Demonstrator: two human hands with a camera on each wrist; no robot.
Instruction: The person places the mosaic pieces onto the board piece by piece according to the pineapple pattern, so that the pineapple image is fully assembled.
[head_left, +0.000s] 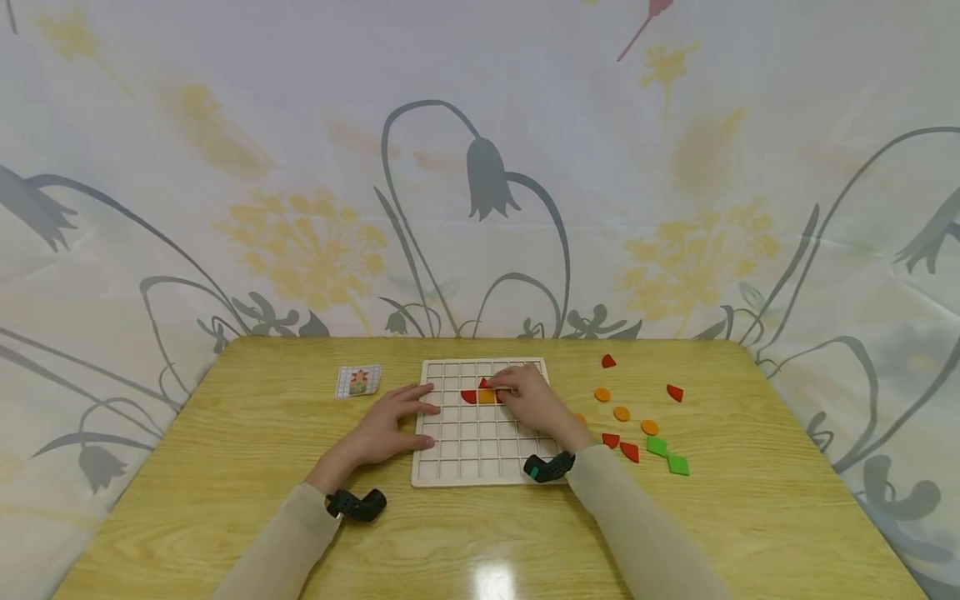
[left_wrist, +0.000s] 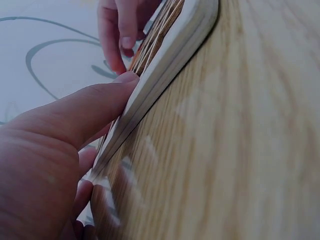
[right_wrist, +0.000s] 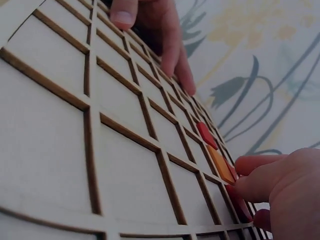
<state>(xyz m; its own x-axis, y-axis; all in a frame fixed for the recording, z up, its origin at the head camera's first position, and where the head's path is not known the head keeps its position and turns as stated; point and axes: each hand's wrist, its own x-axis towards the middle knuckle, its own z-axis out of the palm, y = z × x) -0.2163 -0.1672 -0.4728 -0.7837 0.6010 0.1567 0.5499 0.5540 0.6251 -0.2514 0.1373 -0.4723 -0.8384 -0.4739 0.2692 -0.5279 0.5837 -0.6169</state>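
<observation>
A pale wooden grid board [head_left: 459, 475] lies on the table. My left hand [head_left: 386, 425] rests spread over its left edge, the thumb [left_wrist: 107, 97] on the rim in the left wrist view. At the board's upper middle, the thumb and forefinger of my right hand [head_left: 536, 402] pinch a small red piece [head_left: 483, 383], partly covered by the fingertips. Just below it are orange squares [right_wrist: 220, 163], with a red rounded piece [head_left: 468, 397] on their left and another red piece [right_wrist: 240, 204] on their right, partly hidden by the right hand.
A small card with a coloured pattern [head_left: 358, 382] lies left of the board. To the right are scattered red pieces [head_left: 608, 361], orange discs [head_left: 622, 413] and green diamonds [head_left: 678, 464]. A patterned cloth [head_left: 465, 250] hangs behind the table [head_left: 262, 417].
</observation>
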